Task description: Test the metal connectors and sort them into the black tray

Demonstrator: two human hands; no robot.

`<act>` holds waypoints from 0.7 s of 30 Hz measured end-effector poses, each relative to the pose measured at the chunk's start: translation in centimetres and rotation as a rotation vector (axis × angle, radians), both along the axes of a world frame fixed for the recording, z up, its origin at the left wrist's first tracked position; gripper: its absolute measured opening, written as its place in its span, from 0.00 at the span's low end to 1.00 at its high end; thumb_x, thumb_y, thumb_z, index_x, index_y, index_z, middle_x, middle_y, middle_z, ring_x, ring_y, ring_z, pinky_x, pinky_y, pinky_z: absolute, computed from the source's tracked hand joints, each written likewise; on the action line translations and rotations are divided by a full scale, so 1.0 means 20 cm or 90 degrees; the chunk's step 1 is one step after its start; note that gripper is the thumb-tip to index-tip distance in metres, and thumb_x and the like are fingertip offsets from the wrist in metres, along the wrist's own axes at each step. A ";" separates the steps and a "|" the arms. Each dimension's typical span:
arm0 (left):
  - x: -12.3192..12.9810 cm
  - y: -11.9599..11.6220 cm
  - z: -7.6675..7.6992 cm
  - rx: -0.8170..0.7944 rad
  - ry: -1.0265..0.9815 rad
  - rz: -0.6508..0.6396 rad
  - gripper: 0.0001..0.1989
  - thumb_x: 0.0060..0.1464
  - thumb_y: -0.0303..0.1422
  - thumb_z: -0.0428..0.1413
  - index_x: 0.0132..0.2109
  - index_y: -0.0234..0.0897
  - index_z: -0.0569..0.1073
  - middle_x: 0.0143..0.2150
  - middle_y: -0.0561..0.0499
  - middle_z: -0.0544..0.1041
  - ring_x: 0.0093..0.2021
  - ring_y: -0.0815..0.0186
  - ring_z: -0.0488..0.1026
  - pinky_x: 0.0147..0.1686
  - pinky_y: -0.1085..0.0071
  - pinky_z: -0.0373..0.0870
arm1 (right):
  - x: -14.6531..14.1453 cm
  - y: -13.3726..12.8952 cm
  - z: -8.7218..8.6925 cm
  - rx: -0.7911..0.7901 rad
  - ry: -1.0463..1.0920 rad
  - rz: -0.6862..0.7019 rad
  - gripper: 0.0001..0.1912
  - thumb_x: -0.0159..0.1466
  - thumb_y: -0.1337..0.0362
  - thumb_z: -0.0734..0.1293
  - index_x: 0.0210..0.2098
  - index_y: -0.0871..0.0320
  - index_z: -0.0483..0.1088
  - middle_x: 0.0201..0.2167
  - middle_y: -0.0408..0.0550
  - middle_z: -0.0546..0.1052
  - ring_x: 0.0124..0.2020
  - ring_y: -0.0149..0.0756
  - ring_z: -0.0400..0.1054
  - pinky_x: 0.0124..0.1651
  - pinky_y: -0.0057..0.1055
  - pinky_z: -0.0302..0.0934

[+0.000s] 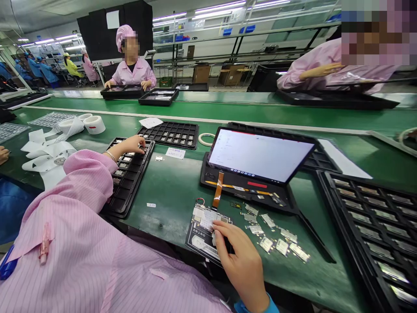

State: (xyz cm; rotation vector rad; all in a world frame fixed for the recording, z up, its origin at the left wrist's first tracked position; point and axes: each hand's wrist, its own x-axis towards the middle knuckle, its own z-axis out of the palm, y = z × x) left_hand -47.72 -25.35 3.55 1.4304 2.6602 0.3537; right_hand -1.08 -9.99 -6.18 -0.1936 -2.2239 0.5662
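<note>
My left hand [132,145] reaches over a black compartment tray [125,195] holding small metal parts. Its fingers are bent together at the tray's far right side, and what they hold is too small to make out. My right hand [241,256] is at a circuit board device [203,234] near the table's front edge, thumb and forefinger pinched at the metal shield on the board. Whatever lies between those fingertips is hidden. An orange flex cable [218,190] joins the board to a lit screen [260,154], propped up in a black case.
Several loose metal parts [282,247] lie right of the board. A large filled tray [374,226] stands at the right, another tray [176,134] behind. White tape rolls [94,124] and curled strips [48,152] are at the left. Two people in pink work across the green table.
</note>
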 end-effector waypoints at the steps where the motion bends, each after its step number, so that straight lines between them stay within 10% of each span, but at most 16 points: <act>1: 0.00 0.00 0.00 0.008 -0.003 0.003 0.18 0.37 0.40 0.67 0.37 0.38 0.77 0.42 0.45 0.75 0.47 0.53 0.71 0.47 0.65 0.68 | 0.00 0.00 0.00 0.000 0.000 0.000 0.06 0.65 0.70 0.64 0.41 0.57 0.71 0.41 0.50 0.78 0.44 0.42 0.73 0.49 0.43 0.68; 10: 0.04 -0.03 0.01 0.108 -0.060 0.034 0.12 0.44 0.37 0.63 0.35 0.37 0.73 0.33 0.50 0.76 0.36 0.61 0.73 0.38 0.67 0.68 | -0.01 -0.01 0.02 -0.004 0.006 0.008 0.06 0.65 0.71 0.64 0.41 0.57 0.71 0.41 0.50 0.78 0.43 0.40 0.72 0.49 0.41 0.68; 21: 0.01 -0.01 0.08 0.042 -0.003 0.125 0.12 0.59 0.38 0.57 0.46 0.34 0.74 0.46 0.45 0.77 0.44 0.59 0.74 0.47 0.61 0.70 | -0.02 0.00 0.00 0.000 0.006 0.006 0.06 0.65 0.71 0.65 0.41 0.57 0.71 0.40 0.50 0.78 0.43 0.40 0.73 0.49 0.40 0.67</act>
